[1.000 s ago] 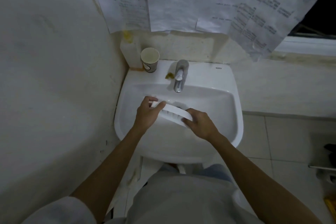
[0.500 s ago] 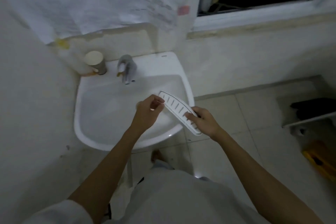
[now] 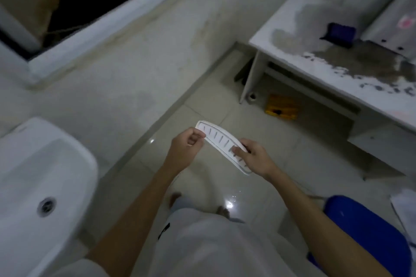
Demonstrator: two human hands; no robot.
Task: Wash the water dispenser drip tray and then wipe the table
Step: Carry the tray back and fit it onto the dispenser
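Both hands hold the drip tray (image 3: 221, 144), a long curved white plastic piece with dark slots, above the glossy tiled floor (image 3: 292, 141): the left hand (image 3: 185, 149) pinches its upper end, the right hand (image 3: 253, 157) grips its lower end. The smooth white sink (image 3: 67, 164) sits at left, well apart. The table (image 3: 315, 69), its white top worn and flaking, stands at right across open floor.

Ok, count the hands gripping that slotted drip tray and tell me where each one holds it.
2. The left hand pinches the drip tray near its far end; the right hand grips its near end, fingers on the slotted face.
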